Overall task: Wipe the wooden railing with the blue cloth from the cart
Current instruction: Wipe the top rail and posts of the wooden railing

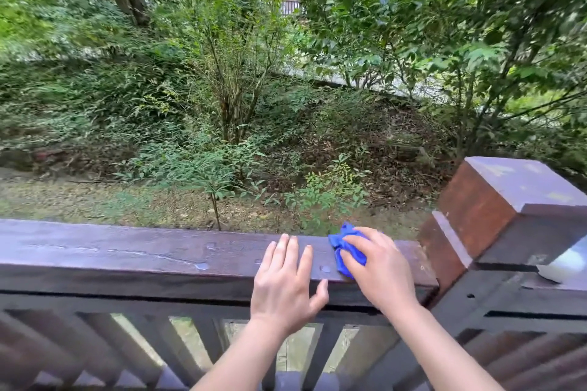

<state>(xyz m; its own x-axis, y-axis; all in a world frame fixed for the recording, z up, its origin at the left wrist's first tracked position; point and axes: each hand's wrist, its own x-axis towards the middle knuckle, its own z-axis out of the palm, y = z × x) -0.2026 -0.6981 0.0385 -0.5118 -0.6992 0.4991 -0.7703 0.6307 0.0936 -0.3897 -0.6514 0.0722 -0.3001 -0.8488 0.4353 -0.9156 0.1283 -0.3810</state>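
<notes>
Two hands work beside the post (495, 209): our right hand (378, 267) clenches the cloth (341, 244) on the rail (127, 251), our left hand (282, 282) lies flat, released. Water beads remain; we judge a loose bunch could slide off the far edge.

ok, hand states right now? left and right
Left hand: open, flat on the wooden railing, holding nothing.
Right hand: closed on the blue cloth, pressing it onto the railing.
</notes>
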